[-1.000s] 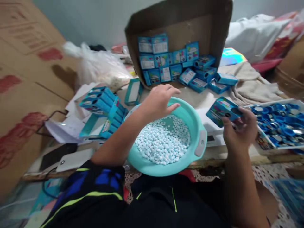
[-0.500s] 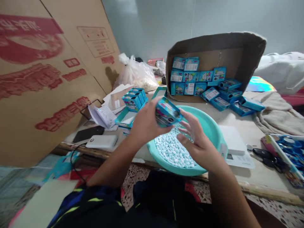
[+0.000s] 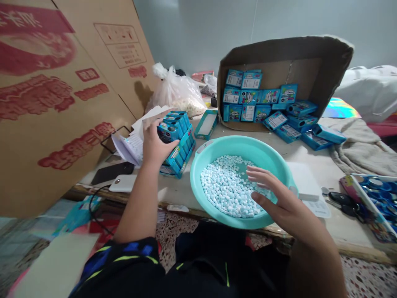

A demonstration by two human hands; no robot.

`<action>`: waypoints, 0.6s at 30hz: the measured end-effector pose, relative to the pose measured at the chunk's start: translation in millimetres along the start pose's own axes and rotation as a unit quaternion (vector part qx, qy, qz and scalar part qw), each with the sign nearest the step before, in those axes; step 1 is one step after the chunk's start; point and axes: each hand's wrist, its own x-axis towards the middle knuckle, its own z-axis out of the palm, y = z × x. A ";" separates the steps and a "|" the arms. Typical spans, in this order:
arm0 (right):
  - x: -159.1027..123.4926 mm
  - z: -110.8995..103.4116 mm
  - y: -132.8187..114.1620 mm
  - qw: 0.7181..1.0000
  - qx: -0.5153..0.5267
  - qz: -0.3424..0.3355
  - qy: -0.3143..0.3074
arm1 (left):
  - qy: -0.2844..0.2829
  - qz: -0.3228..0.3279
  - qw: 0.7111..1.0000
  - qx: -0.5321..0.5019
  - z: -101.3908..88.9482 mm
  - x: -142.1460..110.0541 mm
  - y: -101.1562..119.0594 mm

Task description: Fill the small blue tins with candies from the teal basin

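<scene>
One blue box [image 3: 169, 131] sits in the grasp of your left hand [image 3: 152, 145], fingers over its top and thumb along its near side. Half a second ago you had it above the basin with both hands close around it; now it has moved left, to the edge of the grouped boxes [image 3: 182, 142]. It looks to be touching them, though your hand hides its lower part, and I cannot tell how tightly you are gripping it. The box now appears to be in its row, judging by how it lines up.

Your right hand [image 3: 279, 196] has come away and holds nothing: fingers spread, thumb apart, hovering over the right part of the turquoise basin [image 3: 281, 159]. That leaves it free, near the pale blue and white pellets [image 3: 229, 192].

Behind the basin, a blue tray [image 3: 207, 124] shows its white floor. Farther back, a tipped cardboard box [image 3: 328, 62] has more boxes stacked inside, with others spilling from its mouth. To your right, a white device [image 3: 304, 182] stands just beside the basin, then keys [image 3: 343, 200].
</scene>
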 end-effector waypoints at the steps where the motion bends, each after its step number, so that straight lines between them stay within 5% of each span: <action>1: 0.1 0.1 1.9 1.000 0.012 -0.011 0.025 | 0.003 0.000 1.000 -0.004 2.1 -1.1 1.0; 6: 2.8 3.4 14.9 0.983 0.069 -0.014 0.172 | 0.063 -0.028 0.996 -0.053 11.4 2.0 -3.5; 11: 1.5 5.5 19.2 0.985 0.077 0.013 0.153 | 0.017 -0.081 0.996 -0.034 13.1 2.8 -4.0; 18: 0.2 9.5 17.0 0.984 0.039 -0.002 0.172 | -0.076 -0.126 0.989 -0.029 -9.9 -15.9 21.3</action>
